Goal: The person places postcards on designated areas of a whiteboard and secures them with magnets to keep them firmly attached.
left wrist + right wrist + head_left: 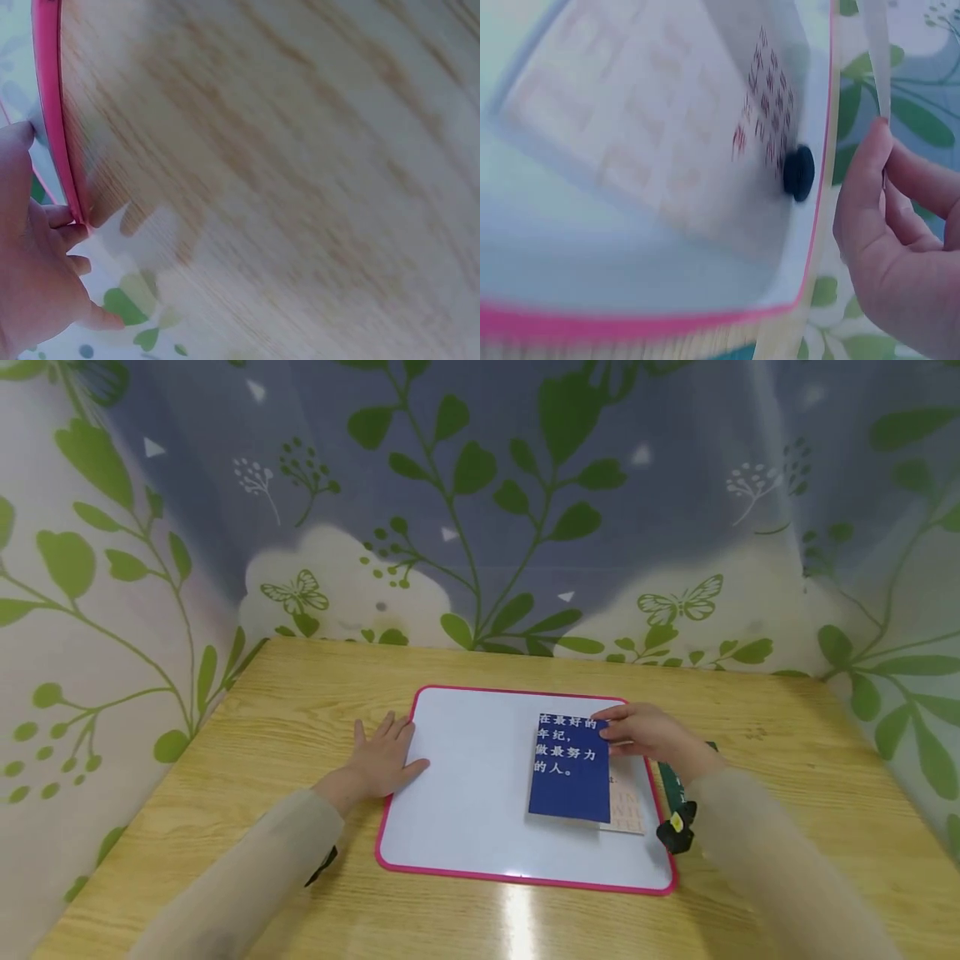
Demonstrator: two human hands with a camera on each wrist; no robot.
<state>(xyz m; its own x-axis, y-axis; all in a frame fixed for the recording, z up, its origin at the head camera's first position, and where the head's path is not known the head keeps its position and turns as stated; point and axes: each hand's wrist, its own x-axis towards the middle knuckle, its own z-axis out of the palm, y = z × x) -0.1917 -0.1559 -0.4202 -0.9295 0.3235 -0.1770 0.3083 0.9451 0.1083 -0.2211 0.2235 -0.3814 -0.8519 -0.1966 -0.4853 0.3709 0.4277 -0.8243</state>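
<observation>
A whiteboard (457,777) with a pink rim lies on the wooden table. My left hand (381,758) rests at its left edge, fingers spread, thumb on the white surface. My right hand (648,735) pinches the upper right edge of a dark blue card (570,793) with white Chinese characters, held above the board. In the right wrist view that card (877,60) shows nearly edge-on between thumb and fingers. Partly hidden beneath it is a pale card (627,810) with pinkish lettering, on the board. A round black magnet (799,173) sits at this pale card's edge.
A dark green card (671,783) lies on the table (810,777) right of the board, partly covered by my right forearm. A black object (677,828) with a yellow-white spot is at my right wrist. Leaf-patterned cloth (480,527) stands behind the table.
</observation>
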